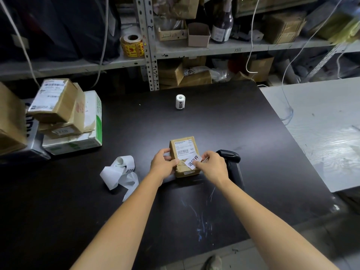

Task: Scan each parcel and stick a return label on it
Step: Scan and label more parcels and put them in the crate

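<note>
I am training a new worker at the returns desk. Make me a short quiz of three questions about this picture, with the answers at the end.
1. True or false: the scanner is held in the right hand.
2. Which hand brings the white return label to the small brown parcel?
A. left hand
B. right hand
C. neither
3. Fill in: the small upright roll of labels stands on the black table, ______ from the person than the parcel.

Key
1. False: it lies on the table behind the right hand.
2. B: the left hand steadies the parcel's left side.
3. Farther.
</note>
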Demonstrator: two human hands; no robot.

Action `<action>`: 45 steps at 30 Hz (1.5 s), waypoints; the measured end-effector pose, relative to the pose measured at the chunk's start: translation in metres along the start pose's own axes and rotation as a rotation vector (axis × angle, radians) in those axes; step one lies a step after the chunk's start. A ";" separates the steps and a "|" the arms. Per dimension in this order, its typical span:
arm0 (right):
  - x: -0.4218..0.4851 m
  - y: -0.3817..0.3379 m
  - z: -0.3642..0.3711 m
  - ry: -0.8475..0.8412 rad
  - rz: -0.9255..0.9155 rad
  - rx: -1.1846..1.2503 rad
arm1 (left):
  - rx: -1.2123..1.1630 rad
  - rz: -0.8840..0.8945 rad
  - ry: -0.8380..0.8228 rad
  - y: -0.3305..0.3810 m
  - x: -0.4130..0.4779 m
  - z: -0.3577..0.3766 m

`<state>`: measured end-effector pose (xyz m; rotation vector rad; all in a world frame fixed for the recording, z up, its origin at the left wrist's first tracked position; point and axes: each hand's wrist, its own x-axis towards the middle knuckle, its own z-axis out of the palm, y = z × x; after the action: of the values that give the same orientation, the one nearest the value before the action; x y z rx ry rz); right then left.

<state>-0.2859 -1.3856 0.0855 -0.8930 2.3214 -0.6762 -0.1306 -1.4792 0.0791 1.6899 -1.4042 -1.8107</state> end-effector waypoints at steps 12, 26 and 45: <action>0.013 0.014 0.002 -0.122 0.058 0.486 | 0.000 0.008 -0.003 0.001 -0.004 0.000; 0.019 0.018 -0.007 -0.354 0.189 0.707 | -0.173 -0.073 -0.097 -0.002 -0.015 -0.001; -0.090 -0.127 -0.051 -0.680 -0.492 0.410 | -0.481 0.173 0.402 0.018 -0.209 -0.075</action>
<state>-0.2071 -1.3909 0.2290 -1.2601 1.3141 -0.8392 -0.0159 -1.3629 0.2298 1.5093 -0.8362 -1.4564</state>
